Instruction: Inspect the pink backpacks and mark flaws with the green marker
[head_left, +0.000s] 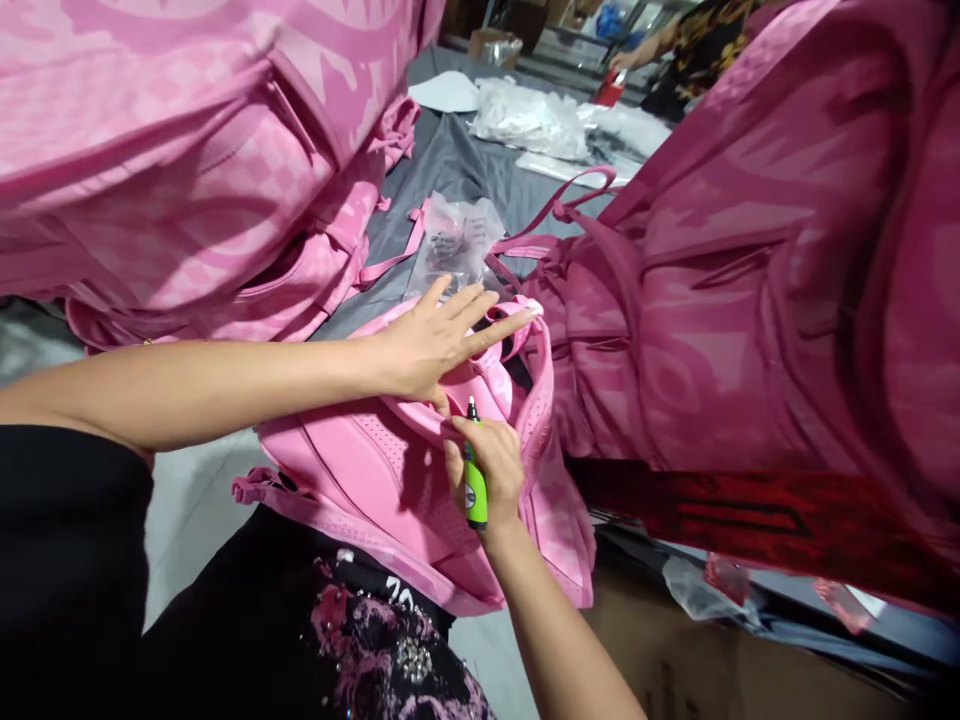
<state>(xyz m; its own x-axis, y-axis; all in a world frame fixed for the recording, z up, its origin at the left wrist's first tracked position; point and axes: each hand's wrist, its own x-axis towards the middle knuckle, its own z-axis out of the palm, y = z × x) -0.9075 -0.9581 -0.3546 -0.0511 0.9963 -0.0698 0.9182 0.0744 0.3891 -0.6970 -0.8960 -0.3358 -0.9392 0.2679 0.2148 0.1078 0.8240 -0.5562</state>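
Note:
A pink backpack [352, 450] lies across the table's edge and my lap, its straps toward me. My left hand [442, 345] rests on its top part with the fingers spread, near the hanging loop. In my right hand [495, 465] is a green marker pen [475, 490] with a black collar, its pale tip uncovered and pointing up and away from me. That hand is close to the backpack's upper edge, just below my left hand. Beyond my left fingers lies a clear plastic bag [457, 235] with dark print.
Pink patterned backpacks are piled at the left [225, 200] and right [712, 300]. On the grey cloth [442, 150] behind lie white plastic bags [529, 118]. At the back right, another person's hand [637, 55] is by a red object [610, 88]. A cardboard box [690, 650] stands below right.

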